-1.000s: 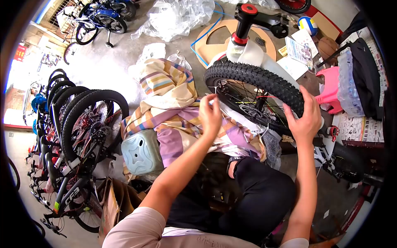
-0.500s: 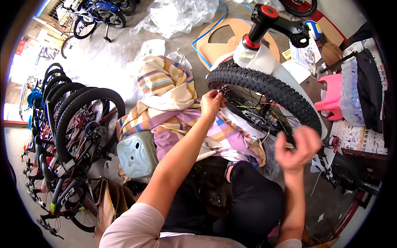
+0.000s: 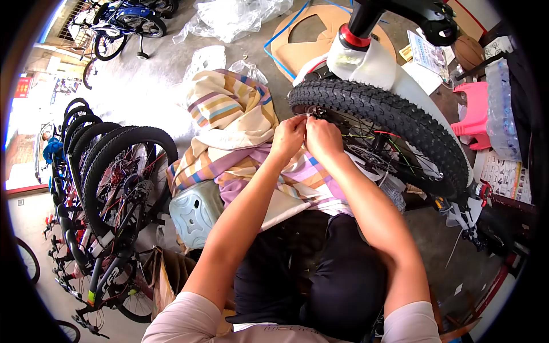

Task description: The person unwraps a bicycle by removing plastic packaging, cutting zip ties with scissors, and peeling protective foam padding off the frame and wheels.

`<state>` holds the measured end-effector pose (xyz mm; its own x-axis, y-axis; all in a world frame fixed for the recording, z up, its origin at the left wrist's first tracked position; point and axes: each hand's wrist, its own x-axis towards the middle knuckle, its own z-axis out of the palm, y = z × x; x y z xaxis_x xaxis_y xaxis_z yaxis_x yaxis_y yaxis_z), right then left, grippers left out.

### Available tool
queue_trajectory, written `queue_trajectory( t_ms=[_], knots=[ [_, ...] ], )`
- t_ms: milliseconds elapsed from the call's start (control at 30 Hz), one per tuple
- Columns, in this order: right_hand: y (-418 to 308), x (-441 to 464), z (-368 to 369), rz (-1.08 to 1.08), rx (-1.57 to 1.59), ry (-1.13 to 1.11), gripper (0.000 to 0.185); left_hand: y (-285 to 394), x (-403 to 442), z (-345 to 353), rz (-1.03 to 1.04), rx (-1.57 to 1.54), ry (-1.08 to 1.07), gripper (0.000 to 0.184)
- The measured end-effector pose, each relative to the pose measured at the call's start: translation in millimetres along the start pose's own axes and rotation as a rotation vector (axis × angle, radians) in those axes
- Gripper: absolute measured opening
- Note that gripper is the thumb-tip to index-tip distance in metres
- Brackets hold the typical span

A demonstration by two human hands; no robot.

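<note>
My left hand [image 3: 289, 137] is closed in a pinch at the left edge of a bicycle wheel, by the rim. Right beside it, my right hand [image 3: 323, 137] is closed too, its fingertips meeting those of the left. Whatever they pinch is too small to make out. The wheel's knobby black tire [image 3: 394, 120] arches above both hands, and its spokes and disc rotor [image 3: 369, 157] show to their right. A white-wrapped frame part [image 3: 363, 66] with a black stem and red ring rises behind the tire. Below the hands lies a checked cloth [image 3: 234, 131].
A row of bicycles [image 3: 123, 166] stands at the left. A pale blue plastic stool [image 3: 194, 211] sits near my left forearm. To the right is a pink stool [image 3: 473, 114]. Cardboard [image 3: 331, 48] and clear plastic [image 3: 231, 17] lie on the floor ahead.
My right hand has moved up and left from the lower part of the wheel to meet my left hand at the rim. The view has shifted slightly.
</note>
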<state>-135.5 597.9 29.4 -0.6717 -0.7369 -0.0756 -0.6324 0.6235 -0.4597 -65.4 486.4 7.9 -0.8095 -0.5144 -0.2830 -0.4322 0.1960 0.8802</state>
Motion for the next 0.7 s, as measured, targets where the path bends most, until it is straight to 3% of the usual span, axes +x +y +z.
queue_trajectory(
  t_ms=[33, 133, 167, 267, 633, 700],
  knots=[
    [2.4, 0.8, -3.0, -0.002, 0.010, 0.032, 0.018, 12.3, -4.1, -0.3, 0.001, -0.002, -0.001, 0.027],
    [10.1, -0.4, -2.3, 0.045, 0.030, 0.075, 0.020, 15.5, -12.9, 9.7, 0.120, 0.157, 0.396, 0.017],
    [10.5, -2.1, -2.3, 0.050, 0.041, 0.112, 0.021, 10.9, -13.8, 14.2, 0.112, 0.155, 0.392, 0.017],
    [14.3, -1.4, -3.6, 0.018, 0.048, 0.150, 0.016, 1.2, -16.5, 23.5, 0.361, 0.132, 0.553, 0.013],
    [26.6, -1.1, 2.6, -0.153, 0.134, 0.302, 0.007, -2.5, -7.1, 18.5, 0.500, 0.205, 0.471, 0.011],
    [26.4, -1.7, 0.7, -0.163, 0.137, 0.292, 0.007, -8.1, 0.2, 15.1, 0.432, 0.202, 0.396, 0.010]
  ],
)
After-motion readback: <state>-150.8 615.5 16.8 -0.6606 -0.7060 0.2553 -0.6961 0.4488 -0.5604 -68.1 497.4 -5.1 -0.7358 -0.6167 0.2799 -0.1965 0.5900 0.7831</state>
